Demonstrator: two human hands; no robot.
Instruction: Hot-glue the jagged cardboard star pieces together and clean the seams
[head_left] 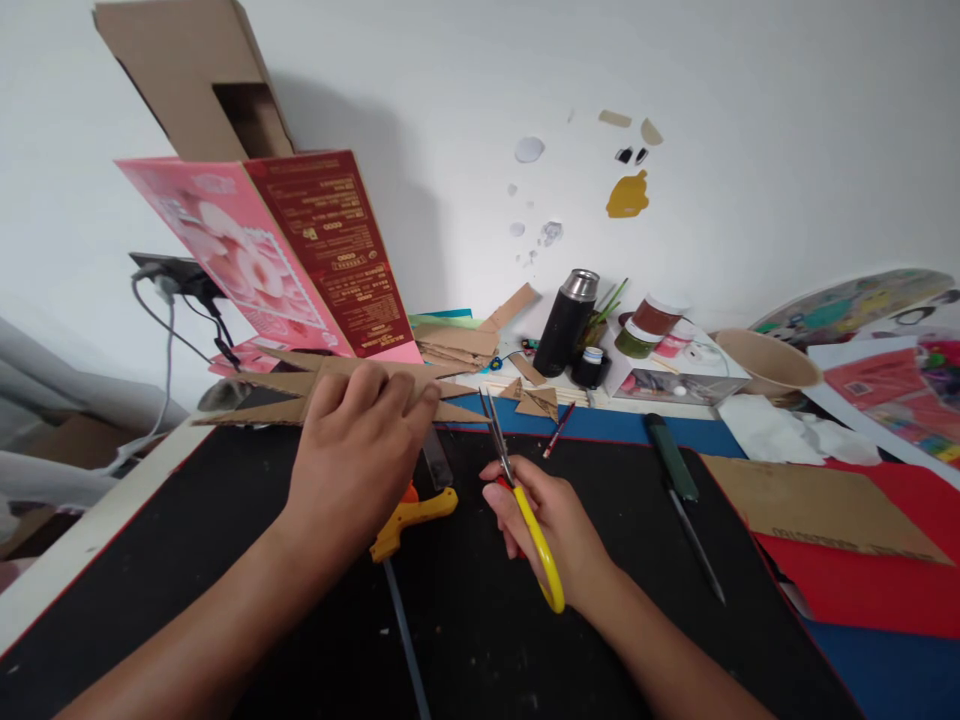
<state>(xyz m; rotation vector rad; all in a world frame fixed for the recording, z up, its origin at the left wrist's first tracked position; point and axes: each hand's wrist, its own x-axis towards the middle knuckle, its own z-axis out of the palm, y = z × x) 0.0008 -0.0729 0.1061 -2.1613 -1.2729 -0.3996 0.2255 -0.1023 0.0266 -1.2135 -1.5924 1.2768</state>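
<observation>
My left hand (364, 435) is closed over a piece of cardboard (277, 395) cut into long points at both ends. In my right hand (559, 525) is a pair of scissors (534, 520) with yellow handles. Their blades are parted and point up, close to the right-hand tips of the cardboard; whether they touch it I cannot tell. Below my left hand lies a yellow glue gun (412, 520), partly covered by the hand, with a pale stick or strip (405, 640) running from it towards me.
A green utility knife (671, 460) and a pencil (559, 430) lie on the black mat (615, 640). Cardboard scraps, a black thermos (566, 325) and paint jars (649, 325) line the wall. A pink box (217, 250) stands back left; red paper (862, 590) lies right.
</observation>
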